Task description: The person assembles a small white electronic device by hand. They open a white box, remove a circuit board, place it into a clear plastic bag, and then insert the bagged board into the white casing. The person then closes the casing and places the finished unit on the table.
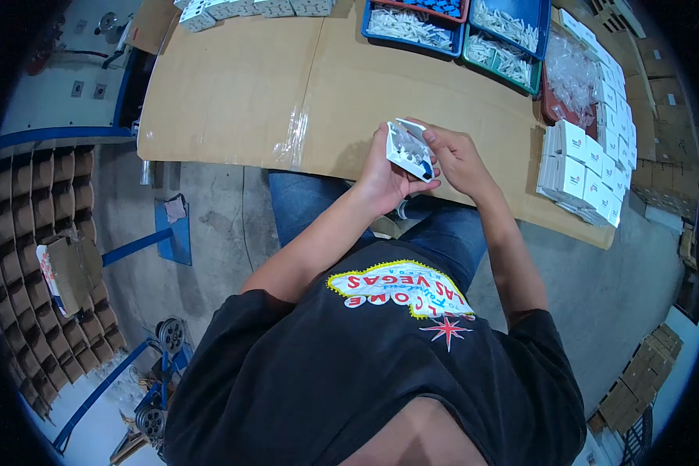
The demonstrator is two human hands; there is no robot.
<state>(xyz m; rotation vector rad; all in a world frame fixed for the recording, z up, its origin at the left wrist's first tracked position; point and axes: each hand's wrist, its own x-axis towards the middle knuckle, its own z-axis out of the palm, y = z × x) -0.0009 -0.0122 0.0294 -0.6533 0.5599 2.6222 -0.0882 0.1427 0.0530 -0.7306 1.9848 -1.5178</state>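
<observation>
A small white box (406,155) lies tilted in my left hand (378,175), whose fingers wrap round its left side and underside. White pieces and a dark blue piece show inside it, in what looks like a clear bag; their exact kind I cannot make out. My right hand (460,159) grips the box's upper right side, with thumb and fingers at its raised flap. Both hands are over the near edge of the cardboard-covered table (233,116), above my lap.
At the far right stand blue trays (412,31) and a green tray (505,62) of small white parts. Clear plastic bags (571,74) fill a red tray beside them. Stacked white boxes (579,167) line the table's right edge; more white boxes (248,8) sit at the far left.
</observation>
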